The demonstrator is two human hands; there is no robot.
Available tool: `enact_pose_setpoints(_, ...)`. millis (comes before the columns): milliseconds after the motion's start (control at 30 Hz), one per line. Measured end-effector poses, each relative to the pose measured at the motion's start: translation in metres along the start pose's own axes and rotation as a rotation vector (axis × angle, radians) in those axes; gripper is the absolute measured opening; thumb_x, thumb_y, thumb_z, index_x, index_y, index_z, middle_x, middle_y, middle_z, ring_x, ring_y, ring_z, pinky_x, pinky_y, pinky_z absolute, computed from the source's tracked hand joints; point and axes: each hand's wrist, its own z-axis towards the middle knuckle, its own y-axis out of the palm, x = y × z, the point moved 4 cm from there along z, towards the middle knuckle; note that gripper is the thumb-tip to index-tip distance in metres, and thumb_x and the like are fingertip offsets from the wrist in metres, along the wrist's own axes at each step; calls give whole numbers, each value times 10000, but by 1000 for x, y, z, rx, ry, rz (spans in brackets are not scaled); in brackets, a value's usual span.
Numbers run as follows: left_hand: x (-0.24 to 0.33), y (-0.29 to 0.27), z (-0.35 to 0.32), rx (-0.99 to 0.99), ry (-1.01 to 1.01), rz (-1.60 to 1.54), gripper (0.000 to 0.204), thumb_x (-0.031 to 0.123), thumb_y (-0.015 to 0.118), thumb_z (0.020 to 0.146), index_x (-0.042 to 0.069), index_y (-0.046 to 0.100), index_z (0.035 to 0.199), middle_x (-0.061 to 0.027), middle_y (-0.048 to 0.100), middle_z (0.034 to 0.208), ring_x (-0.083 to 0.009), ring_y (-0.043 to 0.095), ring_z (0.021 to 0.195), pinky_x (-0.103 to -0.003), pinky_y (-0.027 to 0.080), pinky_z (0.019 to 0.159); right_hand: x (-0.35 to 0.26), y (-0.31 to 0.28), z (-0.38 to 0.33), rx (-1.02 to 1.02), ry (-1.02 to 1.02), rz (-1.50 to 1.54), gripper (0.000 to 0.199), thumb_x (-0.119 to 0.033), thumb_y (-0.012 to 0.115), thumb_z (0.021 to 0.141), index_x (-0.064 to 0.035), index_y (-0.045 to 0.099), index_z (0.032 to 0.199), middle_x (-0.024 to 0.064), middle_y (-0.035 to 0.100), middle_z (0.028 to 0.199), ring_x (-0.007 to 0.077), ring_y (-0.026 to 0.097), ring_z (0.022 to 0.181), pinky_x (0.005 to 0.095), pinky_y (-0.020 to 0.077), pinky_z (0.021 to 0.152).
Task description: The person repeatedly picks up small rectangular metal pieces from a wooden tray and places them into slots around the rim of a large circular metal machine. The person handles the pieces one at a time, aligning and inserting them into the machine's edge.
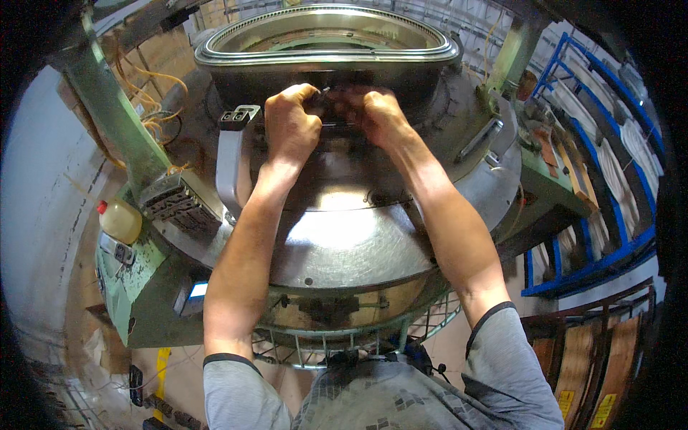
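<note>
Both my hands reach up to the dark band of a large round metal machine, just under its ribbed top ring. My left hand is curled into a fist against a small dark part on the band. My right hand is closed on the same spot from the other side, fingertips meeting the left ones. What the fingers pinch is hidden between them. A grey curved bracket stands just left of my left wrist.
A shiny steel skirt rings the machine below my forearms. A yellowish plastic bottle with a red cap sits on the green frame at left. A wire guard runs along the bottom. Blue shelving holds white rolls at right.
</note>
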Motion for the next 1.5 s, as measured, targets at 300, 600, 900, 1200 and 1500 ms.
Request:
enact_pose_setpoints(300, -6, -1, -5, 91, -133, -29, 250, -34, 707, 776, 15, 787, 1007, -172, 789, 923, -248, 775, 846, -346, 572, 797, -11, -6, 2, 248, -442, -1083, 314, -360, 773, 919, -52, 816, 965, 165, 781, 885, 290, 761, 777, 395, 583, 708)
enact_pose_setpoints(600, -2, -3, -8, 78, -179, -69, 214, 24, 805, 793, 43, 807, 1006, -136, 799, 908, -195, 758, 806, -332, 570, 778, 6, -14, -6, 375, -289, -1601, 554, -620, 745, 850, -74, 820, 899, 187, 761, 862, 406, 748, 861, 496, 583, 811)
enact_pose_setpoints(900, -12, 7, -10, 31, -263, -446, 194, -65, 819, 768, 10, 788, 944, -56, 790, 856, -108, 712, 776, -271, 553, 735, -4, -13, -4, 389, -190, -1545, 529, -569, 787, 861, -45, 802, 929, 207, 765, 965, 343, 762, 918, 448, 593, 749)
enact_pose_setpoints(1200, -25, 26, -16, -145, -620, -953, 164, -130, 739, 841, 9, 752, 928, -67, 751, 883, -158, 721, 827, -302, 602, 782, -3, 4, -38, -203, -241, -760, 232, -194, 818, 862, -20, 812, 1016, 110, 786, 824, 123, 674, 685, 320, 559, 681)
enact_pose_setpoints(1500, -20, 22, -22, -255, -753, -879, 85, -31, 767, 879, 14, 740, 946, -75, 746, 880, -148, 707, 753, -278, 588, 706, -24, -11, -29, 18, -355, -931, 484, -472, 788, 899, -17, 781, 735, 178, 712, 649, 213, 705, 575, 383, 536, 577)
